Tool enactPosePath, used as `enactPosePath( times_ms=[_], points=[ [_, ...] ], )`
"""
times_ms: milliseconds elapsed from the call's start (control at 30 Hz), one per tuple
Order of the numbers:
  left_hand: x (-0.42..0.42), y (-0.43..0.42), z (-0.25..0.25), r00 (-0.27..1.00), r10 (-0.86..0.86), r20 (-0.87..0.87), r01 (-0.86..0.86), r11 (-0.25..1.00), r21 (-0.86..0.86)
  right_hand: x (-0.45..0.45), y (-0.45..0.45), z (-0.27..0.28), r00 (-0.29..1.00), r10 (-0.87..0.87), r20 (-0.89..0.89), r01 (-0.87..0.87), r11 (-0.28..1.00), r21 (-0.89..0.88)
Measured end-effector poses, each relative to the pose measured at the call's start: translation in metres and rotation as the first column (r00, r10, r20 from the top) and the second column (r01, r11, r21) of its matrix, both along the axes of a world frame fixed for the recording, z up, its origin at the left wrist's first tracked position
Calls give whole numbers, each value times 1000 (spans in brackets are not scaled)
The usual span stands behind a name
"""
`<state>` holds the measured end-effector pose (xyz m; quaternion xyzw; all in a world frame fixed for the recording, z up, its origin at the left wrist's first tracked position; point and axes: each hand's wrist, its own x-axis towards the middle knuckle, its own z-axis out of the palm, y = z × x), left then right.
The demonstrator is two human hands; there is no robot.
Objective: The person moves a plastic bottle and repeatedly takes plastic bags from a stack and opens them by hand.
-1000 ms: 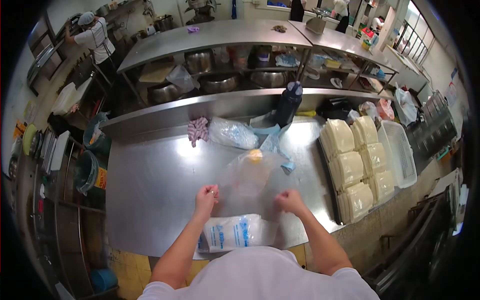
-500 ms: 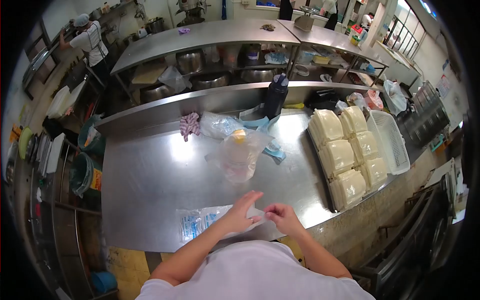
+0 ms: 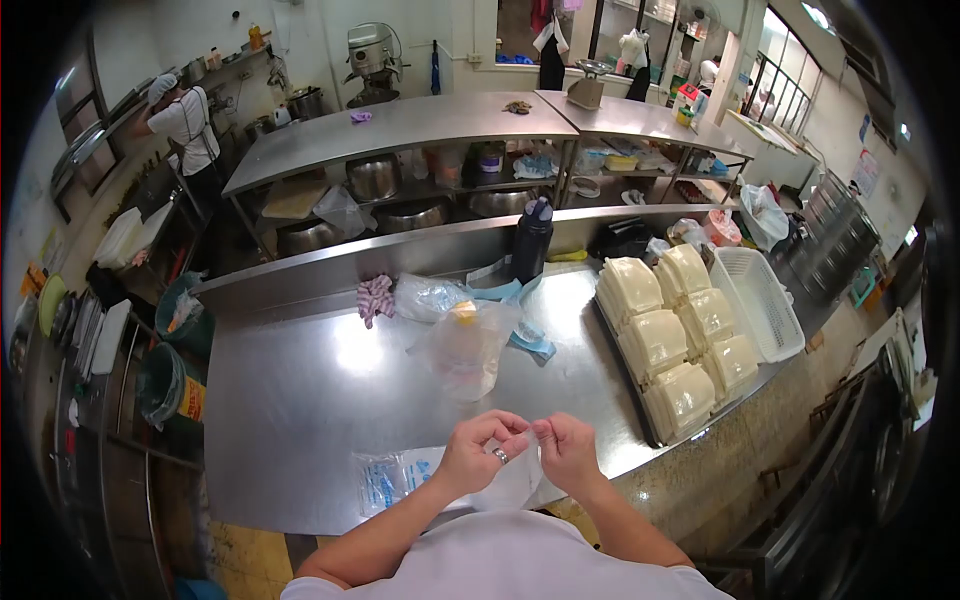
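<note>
Bag (image 3: 515, 487): drawn between both hands at the near side of the counter (image 3: 290, 420), just right of the packet; see-through and creased.
Handling: probably very light, limp and slippery, prone to clinging or tearing under a hard pull; best pinched at the top edge, close to a corner.
Left hand (image 3: 483, 455): narrow grip, fingers bent towards the thumb, apparently pinching the bag's upper edge; exact contact too small to tell.
Right hand (image 3: 567, 457): narrow grip, thumb and fingers closed on the bag's edge, close beside the left fingertips.
Packet (image 3: 395, 482): flat on the counter, blue-printed, partly under the left forearm.
Filled bag (image 3: 465, 355): just beyond the hands, with something orange-yellow at the top; contents unclear.
Far edge: striped cloth (image 3: 375, 298), crumpled plastic (image 3: 427, 298) and upright dark bottle (image 3: 531, 245), with blue strips (image 3: 533, 341) nearer.
Right side: pale wrapped stacks (image 3: 655, 342) on a dark tray, beside a white basket (image 3: 788, 338).
Far left: co-worker (image 3: 190, 135), well apart.
</note>
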<state>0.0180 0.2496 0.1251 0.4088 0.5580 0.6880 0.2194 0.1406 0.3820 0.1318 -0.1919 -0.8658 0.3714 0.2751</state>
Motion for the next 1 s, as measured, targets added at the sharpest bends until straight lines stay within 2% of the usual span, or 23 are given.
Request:
enactPosePath(
  times_ms=[100,200,300,400,500,600,700,733,800,900,1000],
  points=[
    [3,-8,1,957,181,226,-141,973,-183,-11,-4,9,993,39,-108,-52,992,-114],
    [-8,-15,13,968,185,168,-129,946,-297,-20,-6,18,986,77,-145,-73,997,36],
    [-10,-17,13,975,154,161,-77,910,-407,-36,-10,16,949,-23,-316,-4,996,-84],
    [-11,-10,11,944,308,122,-277,936,-218,-35,-12,12,993,41,-107,-76,931,-357],
    [-24,-11,26,932,254,257,-216,962,-164,-40,-2,23,951,265,160,-182,897,-402],
    [-40,-12,13,859,2,511,-9,1000,12,-54,8,12,995,86,47,-45,824,-566],
    [-69,-12,0,743,-260,616,200,966,166,-77,39,10,989,37,-140,-119,760,-639],
    [-71,-10,0,766,-171,620,164,984,69,-82,41,12,988,58,-146,-142,728,-671],
    [-73,1,43,797,13,603,80,989,-128,-88,37,27,982,105,-155,-186,656,-731],
    [-90,-6,48,829,-228,511,418,860,-293,-96,38,34,949,104,-298,-313,201,-928],
    [-97,-7,26,734,-338,589,289,940,178,-93,55,35,920,240,-311,-275,-173,-946]
  ],
)
